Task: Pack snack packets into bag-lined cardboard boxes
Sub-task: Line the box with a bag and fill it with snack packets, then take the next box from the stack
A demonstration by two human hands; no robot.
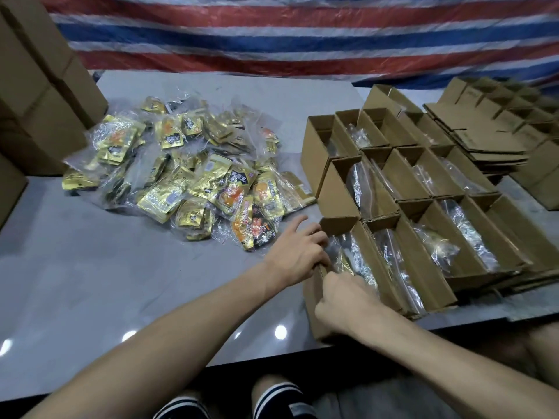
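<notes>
We list one glossy grey table. On it: centre left, a loose heap of snack packets in clear bags; right, touching rows of open cardboard boxes; upper right, stacked flattened cartons; upper left, closed cartons.

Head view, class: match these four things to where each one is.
1 pile of snack packets
2 stack of flat cardboard blanks
3 left hand
4 striped tarpaulin

a behind the table
b on the nearest box's left wall
c left part of the table
d far right of the table

Pairs: 1-c; 2-d; 3-b; 4-a
</notes>
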